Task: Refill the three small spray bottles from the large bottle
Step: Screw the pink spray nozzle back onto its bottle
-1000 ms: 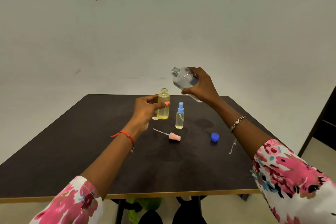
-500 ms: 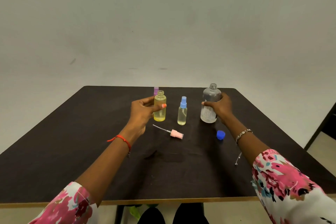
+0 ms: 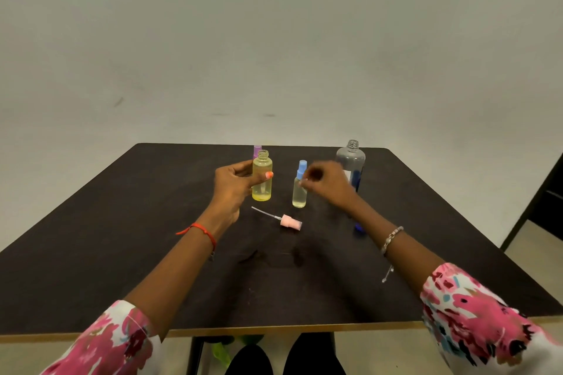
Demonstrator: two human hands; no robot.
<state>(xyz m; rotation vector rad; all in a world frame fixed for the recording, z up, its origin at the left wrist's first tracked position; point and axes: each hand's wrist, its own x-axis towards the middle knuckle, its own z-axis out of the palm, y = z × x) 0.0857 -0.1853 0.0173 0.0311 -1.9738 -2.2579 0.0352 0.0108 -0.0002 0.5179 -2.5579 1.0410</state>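
The uncapped yellow bottle [image 3: 262, 186] is gripped upright by the left hand [image 3: 233, 187], thumb curled across its front. The right hand [image 3: 327, 184] is blurred, its fingers curled beside the blue-topped bottle [image 3: 299, 195]; whether they touch it cannot be told. The large bottle [image 3: 350, 158] stands open behind that hand. A pink sprayer [image 3: 289, 221] lies on the table [image 3: 122, 237].

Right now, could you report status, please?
Left hand grips open yellow bottle. Right hand at blue-capped spray bottle, grip unclear. Large bottle uncapped. Pink sprayer loose.
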